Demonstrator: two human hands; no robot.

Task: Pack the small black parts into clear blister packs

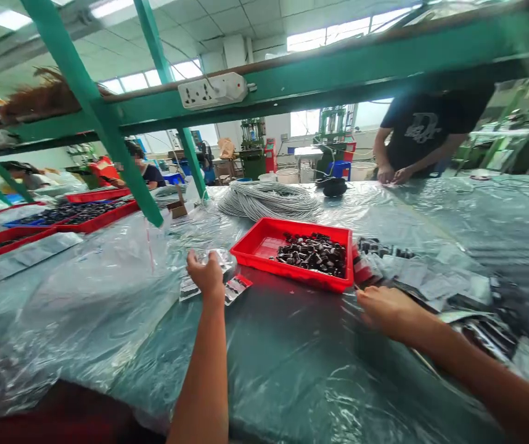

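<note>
My left hand (206,274) is over several small packets on the plastic-covered table, its thumb and fingers apart. A clear, silvery packet (224,259) lies just beyond its fingers, and a red-edged packet (237,288) is to its right. Whether the fingertips touch a packet is hidden. My right hand (387,309) is closed beside the near right corner of a red tray (292,277), fingers pressed together. Something thin seems to show at its fingertips, too blurred to name. Inside the tray, small black parts (313,253) are heaped toward the right.
Packets (435,277) are piled at right. Behind the tray lie a coil of grey cable (269,200) and a black coil (332,186). A green frame with a power strip (213,90) crosses above. A person (424,132) works across the table; red trays (93,219) stand left.
</note>
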